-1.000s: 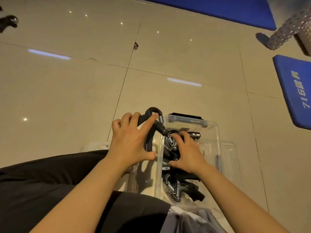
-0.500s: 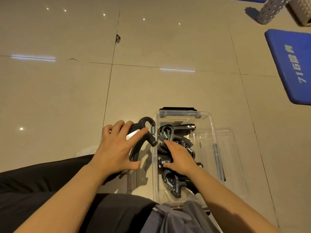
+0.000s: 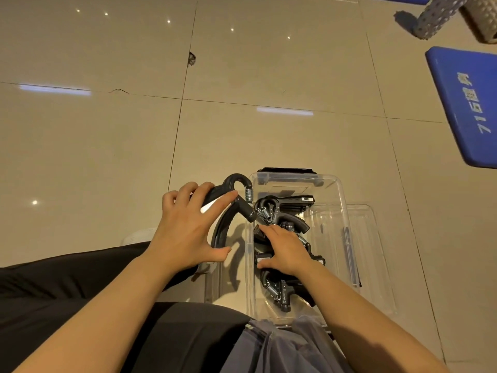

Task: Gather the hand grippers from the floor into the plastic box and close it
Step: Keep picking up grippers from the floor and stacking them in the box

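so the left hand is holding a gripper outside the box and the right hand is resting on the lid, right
Not quite. The head view shows the right hand resting on the grippers inside the box, not on the lid, which lies beside it. The left hand does hold a gripper outside the box.

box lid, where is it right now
In the head view the clear lid lies flat on the floor against the right side of the open box, off it, right of the right hand.
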Tool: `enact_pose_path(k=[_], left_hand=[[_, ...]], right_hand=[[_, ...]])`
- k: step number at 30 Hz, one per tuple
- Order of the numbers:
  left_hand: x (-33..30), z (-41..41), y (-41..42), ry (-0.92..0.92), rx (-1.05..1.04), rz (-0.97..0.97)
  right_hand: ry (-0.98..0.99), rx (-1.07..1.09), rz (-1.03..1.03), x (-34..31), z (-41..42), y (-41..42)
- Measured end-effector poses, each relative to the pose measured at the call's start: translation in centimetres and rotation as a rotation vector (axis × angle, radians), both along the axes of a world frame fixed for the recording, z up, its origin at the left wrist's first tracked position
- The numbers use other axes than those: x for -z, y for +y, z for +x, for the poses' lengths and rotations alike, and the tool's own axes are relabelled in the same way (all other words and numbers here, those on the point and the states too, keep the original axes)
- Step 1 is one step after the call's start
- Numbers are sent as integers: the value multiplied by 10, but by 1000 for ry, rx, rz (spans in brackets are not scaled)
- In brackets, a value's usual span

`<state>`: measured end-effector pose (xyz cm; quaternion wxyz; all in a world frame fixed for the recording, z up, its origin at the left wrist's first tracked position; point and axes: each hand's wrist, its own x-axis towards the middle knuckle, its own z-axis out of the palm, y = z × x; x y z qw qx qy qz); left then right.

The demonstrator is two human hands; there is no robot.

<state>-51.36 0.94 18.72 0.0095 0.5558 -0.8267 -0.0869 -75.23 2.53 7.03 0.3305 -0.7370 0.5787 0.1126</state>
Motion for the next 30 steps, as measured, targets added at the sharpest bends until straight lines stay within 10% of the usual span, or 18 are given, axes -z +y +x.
enact_pose_path(k=[7, 13, 19, 24, 30], left_hand=[[-8, -7, 2, 84, 27, -63], [-18, -28, 5, 275, -111, -57], [-30, -36, 7, 358, -120, -61], [-30, -35, 10, 202, 32, 449], [-23, -49, 16, 16, 204, 485]], right_hand=[[-227, 340, -177, -33, 8, 5], [-922, 976, -165, -124, 26, 9], [-991, 1157, -166, -141, 36, -4], [-730, 887, -360, -147, 1, -9], [-10, 56, -754, -104, -44, -29]])
